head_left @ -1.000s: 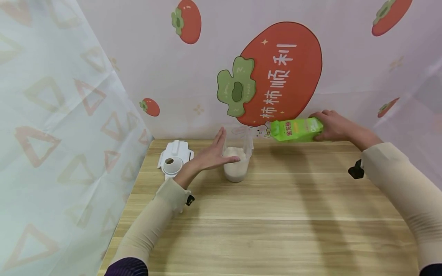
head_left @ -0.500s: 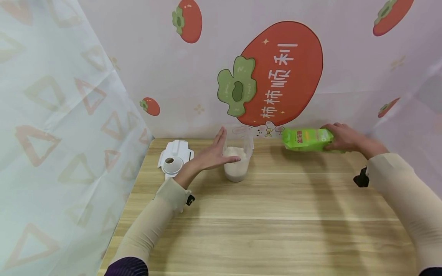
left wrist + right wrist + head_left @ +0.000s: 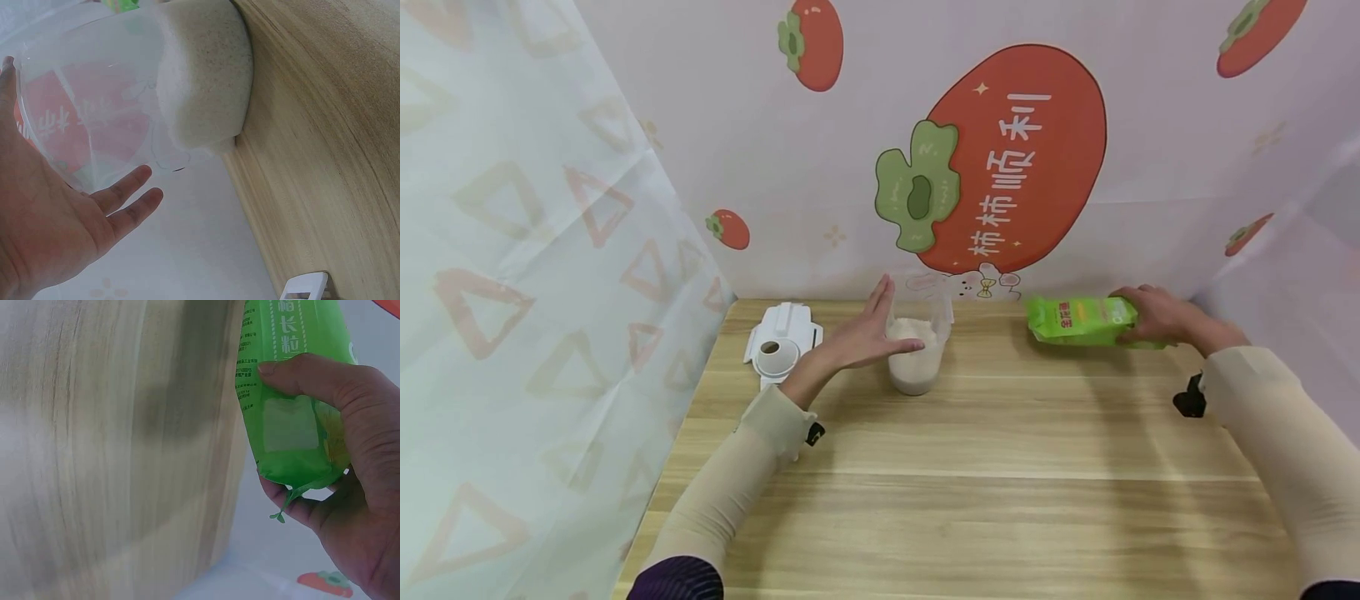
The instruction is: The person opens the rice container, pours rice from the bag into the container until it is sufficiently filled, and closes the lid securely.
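A clear plastic container, partly filled with white rice-like grain, stands upright on the table. My left hand is spread against its upper left side, fingers straight and thumb stretched across the front; the left wrist view has the hand at the rim. Towards the right, my right hand grips one end of a green rice bag, which lies on its side low over the table. The thumb presses the printed face of the bag, with fingers behind it. Whether the bag touches the table I cannot tell.
White plastic lid-like part and a white round piece with a hole lie left of my left hand. A patterned wall covering rises behind the wooden table, with another along the left side.
My right hand has moved the green bag right and down, away from the container and towards the table. My left hand and the container have stayed in place.
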The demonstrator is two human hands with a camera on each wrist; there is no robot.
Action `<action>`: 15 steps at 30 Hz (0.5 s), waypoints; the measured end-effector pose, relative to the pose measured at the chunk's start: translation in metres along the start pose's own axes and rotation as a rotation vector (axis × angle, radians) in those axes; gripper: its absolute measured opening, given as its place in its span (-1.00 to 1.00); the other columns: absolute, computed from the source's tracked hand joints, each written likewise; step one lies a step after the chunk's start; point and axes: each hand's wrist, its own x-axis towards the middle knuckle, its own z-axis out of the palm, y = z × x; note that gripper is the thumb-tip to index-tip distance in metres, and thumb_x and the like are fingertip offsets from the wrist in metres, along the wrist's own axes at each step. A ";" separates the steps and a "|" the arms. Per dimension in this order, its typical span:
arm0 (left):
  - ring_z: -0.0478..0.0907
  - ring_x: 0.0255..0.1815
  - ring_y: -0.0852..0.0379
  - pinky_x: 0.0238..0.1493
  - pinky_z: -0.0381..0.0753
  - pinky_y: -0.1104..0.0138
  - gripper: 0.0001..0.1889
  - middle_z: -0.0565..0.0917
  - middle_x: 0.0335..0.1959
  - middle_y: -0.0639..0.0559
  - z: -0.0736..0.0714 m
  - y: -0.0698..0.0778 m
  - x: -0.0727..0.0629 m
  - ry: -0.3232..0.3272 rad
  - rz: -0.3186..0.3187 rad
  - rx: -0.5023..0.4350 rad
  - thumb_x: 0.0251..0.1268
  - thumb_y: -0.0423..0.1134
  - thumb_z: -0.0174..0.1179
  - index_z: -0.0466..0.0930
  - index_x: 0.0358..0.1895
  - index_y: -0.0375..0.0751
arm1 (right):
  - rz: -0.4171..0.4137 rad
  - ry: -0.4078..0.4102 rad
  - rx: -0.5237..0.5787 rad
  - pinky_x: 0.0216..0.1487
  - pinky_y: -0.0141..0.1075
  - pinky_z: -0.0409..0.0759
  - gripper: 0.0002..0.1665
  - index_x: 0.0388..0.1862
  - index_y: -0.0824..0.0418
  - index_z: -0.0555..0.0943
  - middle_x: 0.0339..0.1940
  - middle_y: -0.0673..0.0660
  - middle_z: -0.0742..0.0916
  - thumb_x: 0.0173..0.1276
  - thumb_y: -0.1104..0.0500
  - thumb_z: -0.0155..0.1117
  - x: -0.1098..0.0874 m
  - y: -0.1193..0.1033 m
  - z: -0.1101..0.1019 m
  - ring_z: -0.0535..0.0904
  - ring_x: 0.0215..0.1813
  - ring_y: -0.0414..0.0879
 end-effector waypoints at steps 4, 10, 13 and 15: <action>0.10 0.72 -0.12 0.41 0.56 -0.02 0.36 -0.54 0.76 0.14 -0.001 0.000 0.000 -0.006 -0.007 -0.002 0.25 0.60 0.15 -0.57 0.72 -0.03 | 0.010 0.004 -0.008 -0.10 0.29 0.61 0.04 0.38 0.47 0.44 0.10 0.58 0.60 0.05 0.00 0.72 -0.001 0.006 0.004 0.58 0.05 0.40; 0.16 0.69 -0.13 0.26 0.67 0.03 0.36 -0.47 0.78 0.04 -0.001 -0.001 0.001 -0.002 -0.011 0.009 0.24 0.60 0.15 -0.55 0.73 -0.04 | 0.016 0.006 -0.032 -0.10 0.28 0.61 0.02 0.34 0.48 0.46 0.06 0.57 0.61 0.00 0.03 0.72 -0.005 0.012 0.006 0.60 0.01 0.39; 0.24 0.65 -0.14 0.06 0.74 0.10 0.37 -0.46 0.78 0.03 0.000 -0.001 0.001 -0.005 -0.015 0.012 0.23 0.62 0.14 -0.55 0.73 -0.03 | 0.019 0.007 -0.054 -0.10 0.29 0.61 0.02 0.34 0.48 0.46 0.06 0.59 0.62 0.00 0.03 0.72 -0.008 0.016 0.008 0.61 0.00 0.40; 0.29 0.63 -0.14 -0.06 0.74 0.16 0.36 -0.47 0.78 0.05 0.000 -0.001 0.001 -0.005 -0.016 0.015 0.23 0.63 0.13 -0.55 0.73 -0.02 | 0.017 0.012 -0.061 -0.08 0.31 0.60 0.02 0.33 0.49 0.46 0.06 0.61 0.62 0.00 0.04 0.73 -0.009 0.019 0.009 0.61 0.01 0.43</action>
